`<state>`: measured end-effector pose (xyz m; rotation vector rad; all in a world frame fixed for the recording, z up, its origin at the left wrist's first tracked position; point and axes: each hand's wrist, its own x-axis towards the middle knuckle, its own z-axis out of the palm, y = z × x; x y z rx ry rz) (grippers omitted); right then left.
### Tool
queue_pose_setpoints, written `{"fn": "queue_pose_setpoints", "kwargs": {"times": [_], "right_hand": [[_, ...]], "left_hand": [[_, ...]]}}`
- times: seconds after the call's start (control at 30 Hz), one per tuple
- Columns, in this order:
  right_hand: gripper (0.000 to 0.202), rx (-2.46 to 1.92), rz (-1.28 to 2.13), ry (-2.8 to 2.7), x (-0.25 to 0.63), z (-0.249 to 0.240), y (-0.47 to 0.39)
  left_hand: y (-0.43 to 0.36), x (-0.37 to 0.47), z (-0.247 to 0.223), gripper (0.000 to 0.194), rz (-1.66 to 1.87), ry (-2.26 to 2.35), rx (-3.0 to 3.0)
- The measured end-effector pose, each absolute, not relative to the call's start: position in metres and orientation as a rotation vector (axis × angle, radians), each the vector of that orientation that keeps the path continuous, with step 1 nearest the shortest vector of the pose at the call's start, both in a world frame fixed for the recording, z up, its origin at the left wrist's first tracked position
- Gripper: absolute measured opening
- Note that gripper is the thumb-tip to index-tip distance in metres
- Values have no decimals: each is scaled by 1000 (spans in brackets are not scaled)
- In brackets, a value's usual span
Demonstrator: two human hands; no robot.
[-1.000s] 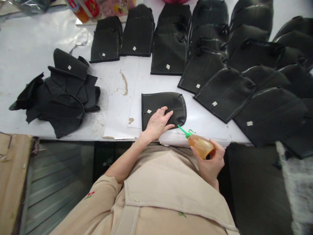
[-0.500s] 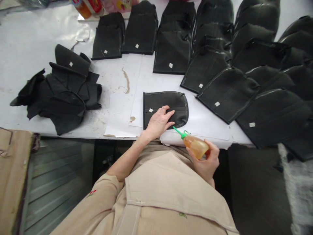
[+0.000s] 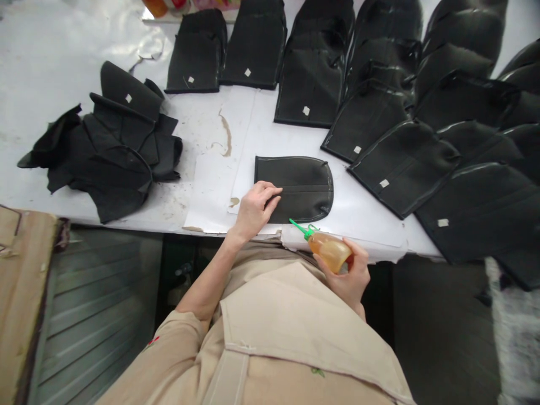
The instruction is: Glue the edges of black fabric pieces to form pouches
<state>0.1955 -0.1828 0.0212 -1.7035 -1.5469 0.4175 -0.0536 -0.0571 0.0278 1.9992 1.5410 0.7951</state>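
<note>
A black rounded piece [image 3: 304,188] lies flat on the white table near its front edge. My left hand [image 3: 254,211] rests over the left end of this piece, its fingers bent and drawn together; whether they pinch anything is hidden. The white label on the piece is out of sight. My right hand [image 3: 350,273] is wrapped round a bottle of amber liquid [image 3: 329,251] with a green nozzle. The nozzle tip points up and left, close to the piece's lower edge.
Crumpled black pieces [image 3: 112,146] lie at the left of the white table [image 3: 202,197]. Overlapping rows of black labelled pieces [image 3: 405,169] cover the back and right. A wooden board [image 3: 25,270] stands at the lower left.
My left hand has moved left along the black piece, with its fingers drawn closer together. My right hand and the bottle have shifted slightly left. The view has shifted a little.
</note>
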Motion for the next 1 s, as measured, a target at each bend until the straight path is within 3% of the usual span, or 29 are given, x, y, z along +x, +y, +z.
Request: {"fn": "queue_pose_setpoints", "kwargs": {"times": [0.27,1.0], "right_hand": [[67,-1659,490,-1591,181,24,-172],[63,-1538,657,-1801,147,21,-145]], "left_hand": [[-71,-82,19,23,729,1960,1839],[-71,-87,11,25,756,1918,1515]]}}
